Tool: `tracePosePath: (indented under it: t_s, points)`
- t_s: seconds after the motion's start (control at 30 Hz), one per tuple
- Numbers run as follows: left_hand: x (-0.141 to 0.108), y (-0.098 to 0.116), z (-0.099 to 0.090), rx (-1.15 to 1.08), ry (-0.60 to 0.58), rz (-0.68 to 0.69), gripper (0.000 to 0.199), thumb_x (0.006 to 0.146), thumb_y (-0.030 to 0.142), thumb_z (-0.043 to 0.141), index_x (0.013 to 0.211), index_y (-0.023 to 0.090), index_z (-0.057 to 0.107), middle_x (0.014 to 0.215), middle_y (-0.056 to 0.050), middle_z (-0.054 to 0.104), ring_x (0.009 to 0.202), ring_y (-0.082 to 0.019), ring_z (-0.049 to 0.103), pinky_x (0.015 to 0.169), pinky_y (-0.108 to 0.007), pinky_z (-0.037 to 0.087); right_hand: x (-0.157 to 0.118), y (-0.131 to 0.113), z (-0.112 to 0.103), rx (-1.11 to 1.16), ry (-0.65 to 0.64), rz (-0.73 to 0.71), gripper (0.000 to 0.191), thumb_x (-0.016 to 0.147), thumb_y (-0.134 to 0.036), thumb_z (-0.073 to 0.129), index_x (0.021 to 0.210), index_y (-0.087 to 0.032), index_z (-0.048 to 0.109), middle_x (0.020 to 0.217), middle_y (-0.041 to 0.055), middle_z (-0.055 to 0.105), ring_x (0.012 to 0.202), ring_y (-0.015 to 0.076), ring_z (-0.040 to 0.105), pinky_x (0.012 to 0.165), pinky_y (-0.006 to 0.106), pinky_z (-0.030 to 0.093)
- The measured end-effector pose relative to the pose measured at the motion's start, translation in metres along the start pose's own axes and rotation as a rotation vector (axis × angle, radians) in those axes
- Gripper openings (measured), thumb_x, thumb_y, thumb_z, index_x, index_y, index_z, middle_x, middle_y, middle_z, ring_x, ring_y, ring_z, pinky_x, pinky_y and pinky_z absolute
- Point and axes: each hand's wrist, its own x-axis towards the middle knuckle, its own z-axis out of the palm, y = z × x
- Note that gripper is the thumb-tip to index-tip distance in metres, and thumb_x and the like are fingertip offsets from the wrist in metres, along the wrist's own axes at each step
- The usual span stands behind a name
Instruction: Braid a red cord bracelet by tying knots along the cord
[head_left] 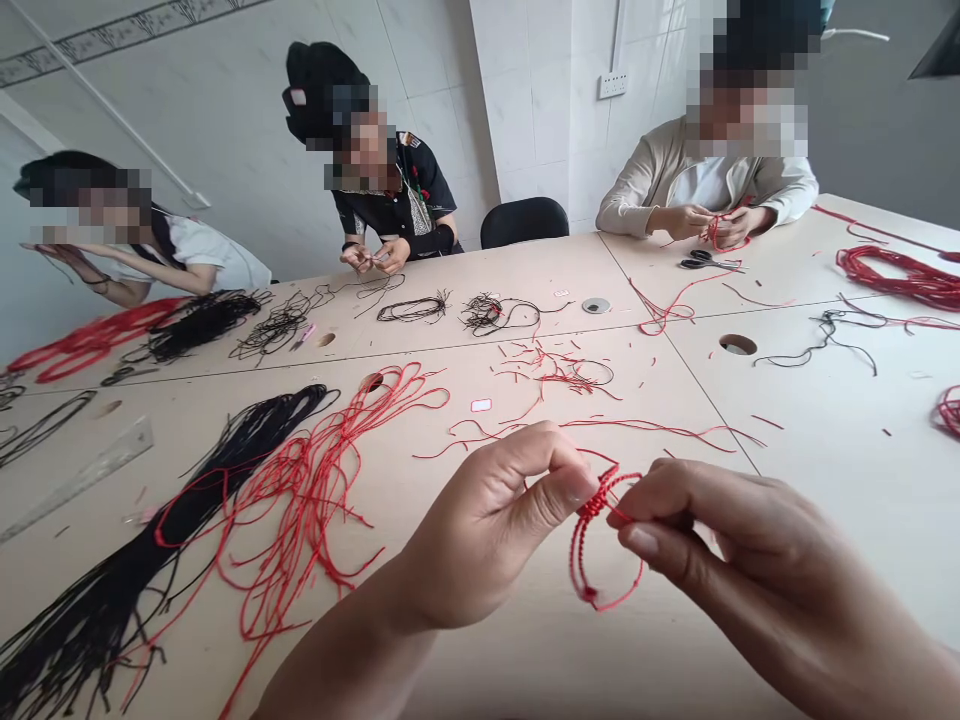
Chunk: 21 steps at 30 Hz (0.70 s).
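Both hands, left [517, 515] and right [720, 540], pinch the red bracelet [595, 503] right of lower centre; it looks light and soft, best gripped at its knot.

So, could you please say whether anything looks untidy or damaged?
Short red cord scraps lie scattered across the middle of the table, looking untidy compared with the gathered black cords; nothing appears damaged.

Bright, diffuse light; soft shadows; edges stretched.

Red loop [577, 552] partly hidden
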Motion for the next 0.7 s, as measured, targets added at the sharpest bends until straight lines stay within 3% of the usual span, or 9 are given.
tracePosePath:
  t_s: [0.13, 0.27, 0.33, 0.4, 0.47, 0.5, 0.57, 0.63, 0.7]
  points:
    - [-0.004, -0.004, 0.004, -0.109, 0.036, -0.002, 0.038, 0.097, 0.047, 0.054, 0.068, 0.022, 0.054, 0.070, 0.000, 0.051, 0.068, -0.016, 0.046, 0.067, -0.029, 0.039, -0.001, -0.003, -0.005, 0.047, -0.118, -0.006, 0.020, 0.097, -0.018, 0.055, 0.079, -0.021, 0.061, 0.064, -0.0042, 0.064, 0.056, 0.0080, 0.057, 0.053, 0.015, 0.047]
    - [0.001, -0.009, 0.003, -0.092, 0.068, 0.040, 0.037, 0.099, 0.045, 0.052, 0.071, 0.022, 0.057, 0.070, 0.000, 0.053, 0.070, -0.015, 0.050, 0.070, -0.027, 0.042, -0.004, -0.003, -0.008, 0.083, -0.130, 0.026, 0.022, 0.098, -0.021, 0.054, 0.077, -0.021, 0.061, 0.063, -0.0046, 0.063, 0.056, 0.0076, 0.057, 0.053, 0.014, 0.048]
    - [0.005, -0.012, 0.000, 0.004, 0.183, 0.076, 0.029, 0.100, 0.042, 0.052, 0.081, 0.023, 0.063, 0.077, -0.001, 0.059, 0.075, -0.016, 0.056, 0.073, -0.028, 0.045, -0.005, -0.002, -0.008, 0.103, -0.110, 0.063, 0.025, 0.098, -0.024, 0.054, 0.075, -0.021, 0.061, 0.061, -0.0045, 0.062, 0.053, 0.0079, 0.055, 0.050, 0.014, 0.047]
    - [0.007, -0.014, -0.005, 0.122, 0.348, 0.133, 0.017, 0.099, 0.039, 0.054, 0.106, 0.027, 0.065, 0.102, -0.003, 0.064, 0.083, -0.016, 0.061, 0.077, -0.029, 0.048, -0.005, 0.000, -0.007, 0.123, -0.066, 0.094, 0.027, 0.099, -0.029, 0.054, 0.073, -0.021, 0.060, 0.059, -0.0042, 0.060, 0.051, 0.0084, 0.052, 0.047, 0.015, 0.045]
    - [0.006, -0.014, -0.009, 0.263, 0.522, 0.228, 0.027, 0.096, 0.035, 0.061, 0.122, 0.031, 0.060, 0.130, -0.006, 0.054, 0.096, -0.018, 0.062, 0.083, -0.032, 0.050, -0.004, 0.001, -0.007, 0.135, -0.017, 0.118, 0.030, 0.099, -0.032, 0.054, 0.072, -0.021, 0.060, 0.056, -0.0039, 0.058, 0.049, 0.0088, 0.049, 0.043, 0.016, 0.042]
    - [0.003, -0.013, -0.011, 0.356, 0.605, 0.296, 0.027, 0.094, 0.033, 0.064, 0.121, 0.031, 0.062, 0.134, -0.006, 0.050, 0.102, -0.020, 0.060, 0.087, -0.033, 0.050, -0.003, 0.001, -0.007, 0.129, -0.009, 0.134, 0.030, 0.099, -0.033, 0.053, 0.071, -0.021, 0.060, 0.056, -0.0037, 0.057, 0.048, 0.0090, 0.048, 0.043, 0.016, 0.041]
    - [-0.003, -0.009, -0.012, 0.555, 0.708, 0.418, 0.012, 0.090, 0.027, 0.068, 0.102, 0.028, 0.070, 0.121, -0.006, 0.055, 0.106, -0.023, 0.056, 0.092, -0.035, 0.047, -0.002, 0.001, -0.007, 0.108, 0.001, 0.161, 0.030, 0.098, -0.032, 0.054, 0.070, -0.021, 0.060, 0.055, -0.0035, 0.056, 0.048, 0.0092, 0.048, 0.042, 0.017, 0.041]
    - [-0.010, -0.002, -0.012, 0.639, 0.588, 0.451, 0.008, 0.091, 0.024, 0.067, 0.085, 0.026, 0.073, 0.092, -0.004, 0.062, 0.089, -0.021, 0.057, 0.086, -0.034, 0.046, -0.002, 0.001, -0.006, 0.092, 0.019, 0.164, 0.029, 0.097, -0.031, 0.055, 0.071, -0.021, 0.060, 0.055, -0.0035, 0.057, 0.048, 0.0095, 0.050, 0.043, 0.017, 0.043]
    - [-0.013, 0.004, -0.008, 0.542, 0.261, 0.359, 0.012, 0.093, 0.025, 0.065, 0.085, 0.024, 0.074, 0.077, -0.002, 0.066, 0.074, -0.018, 0.059, 0.076, -0.031, 0.048, -0.003, 0.001, -0.005, 0.086, 0.033, 0.140, 0.027, 0.097, -0.030, 0.055, 0.072, -0.022, 0.061, 0.056, -0.0038, 0.060, 0.049, 0.0097, 0.052, 0.044, 0.017, 0.044]
